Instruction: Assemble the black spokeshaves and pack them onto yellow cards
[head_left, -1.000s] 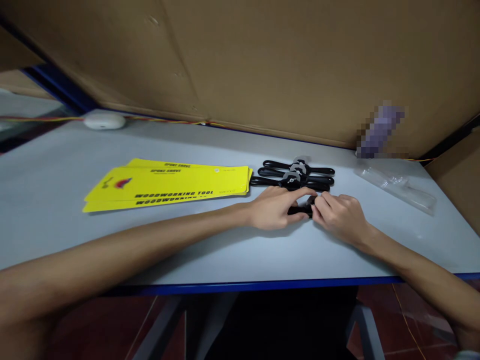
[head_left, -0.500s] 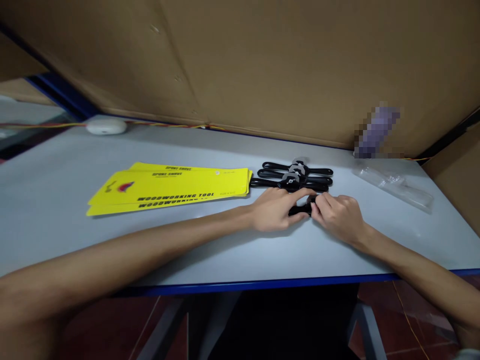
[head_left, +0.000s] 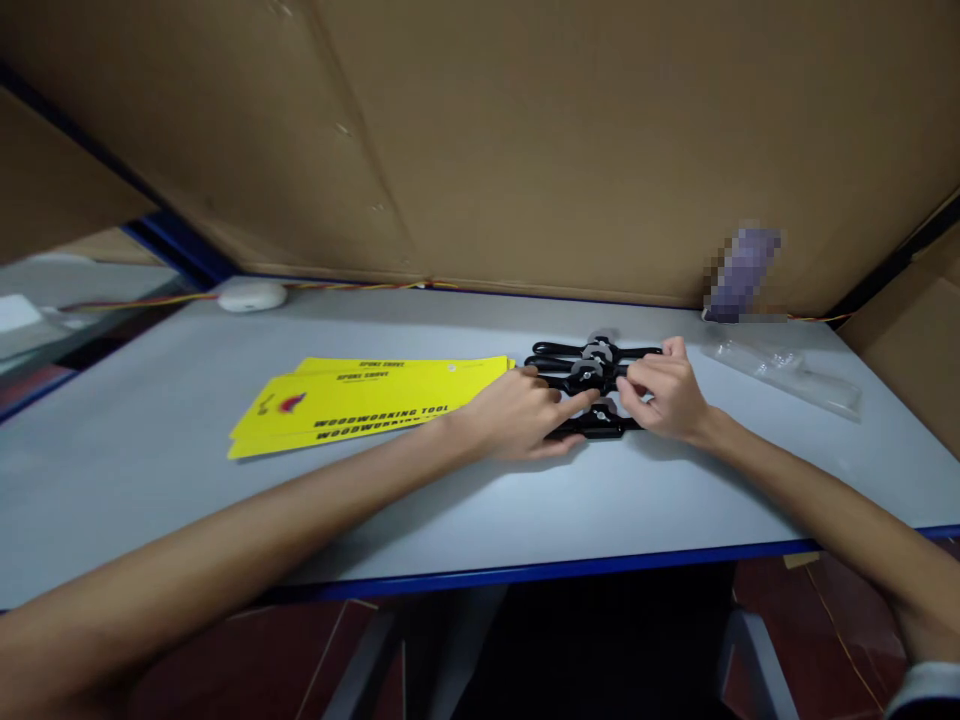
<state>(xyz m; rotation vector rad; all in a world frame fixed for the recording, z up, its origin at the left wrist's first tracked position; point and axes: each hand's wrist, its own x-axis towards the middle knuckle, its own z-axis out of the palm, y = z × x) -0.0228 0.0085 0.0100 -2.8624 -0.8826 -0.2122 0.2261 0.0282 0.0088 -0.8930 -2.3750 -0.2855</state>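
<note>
Several black spokeshaves with round grey metal blades lie in a row on the table, one behind another. The nearest spokeshave [head_left: 602,430] is flat on the surface, its left handle partly under my left hand [head_left: 517,412]. That hand's thumb and index finger are stretched out and apart around the handle, while its other fingers rest by the left end of the spokeshave behind [head_left: 587,377]. My right hand [head_left: 664,392] has its fingers closed at the right handle of this second spokeshave. The grip itself is partly hidden.
Yellow printed cards [head_left: 360,400] lie stacked left of the spokeshaves. Clear plastic packaging [head_left: 787,375] is at the right. A blurred purple object [head_left: 742,272] leans on the cardboard wall [head_left: 525,150]. A white rounded device [head_left: 253,296] and a cable run along the back edge.
My right hand has left the nearest spokeshave and moved back to the one behind. My left thumb and index finger have spread, uncovering the nearest spokeshave's blade. The view has shifted slightly.
</note>
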